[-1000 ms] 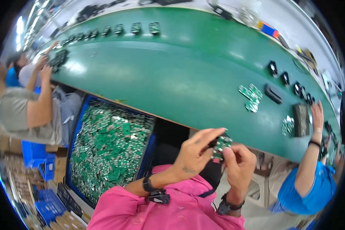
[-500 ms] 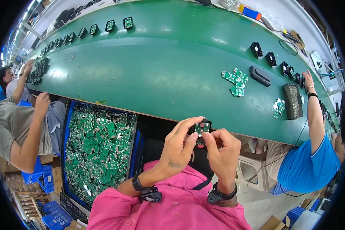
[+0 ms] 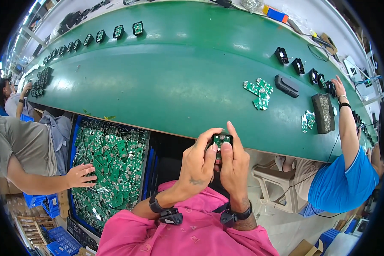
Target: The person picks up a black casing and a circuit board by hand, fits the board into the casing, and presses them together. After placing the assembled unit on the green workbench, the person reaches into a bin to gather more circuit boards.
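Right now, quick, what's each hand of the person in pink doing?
Left hand: closed, holding the black case with green board.
Right hand: holding the same case, index finger sticking out.

We count: one bench, one held casing, two clusters of green boards, one dark oblong case, one speckled block, one blue bin, one pale stool. At least five black casings right. Left row, we get at least nine board-filled casings; far end's too small to count reliably.
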Motion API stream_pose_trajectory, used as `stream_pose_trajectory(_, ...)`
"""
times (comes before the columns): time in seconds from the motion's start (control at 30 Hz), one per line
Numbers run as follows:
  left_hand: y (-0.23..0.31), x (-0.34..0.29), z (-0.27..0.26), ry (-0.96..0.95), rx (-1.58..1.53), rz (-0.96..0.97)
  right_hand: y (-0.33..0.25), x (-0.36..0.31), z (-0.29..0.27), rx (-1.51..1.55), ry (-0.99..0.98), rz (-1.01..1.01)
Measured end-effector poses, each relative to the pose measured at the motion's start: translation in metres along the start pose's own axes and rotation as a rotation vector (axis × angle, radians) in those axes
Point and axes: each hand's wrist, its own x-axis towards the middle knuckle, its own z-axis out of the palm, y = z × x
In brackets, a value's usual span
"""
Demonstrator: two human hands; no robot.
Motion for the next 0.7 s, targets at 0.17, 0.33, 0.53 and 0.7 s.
stream_pose_trajectory(0.17,-0.018,0.024,0.005,0.077,0.065,0.094,0.015,0.022,0.016,0.044,0.162,-0.122)
stream_pose_trajectory(0.33,-0.035,0.091,-0.022,0.113,0.086,0.123,0.013,0.065,0.018,-0.073,0.004,-0.067)
stream_pose_trajectory(0.53,-0.065,0.304,-0.092,0.311,0.325,0.236,0.025,0.044,-0.018,-0.198,0.09,-0.138)
stream_pose_trajectory(0.7,-0.112,0.401,-0.192,0.439,0.826,0.219,0.026,0.073,-0.045,-0.326,0.135,-0.085)
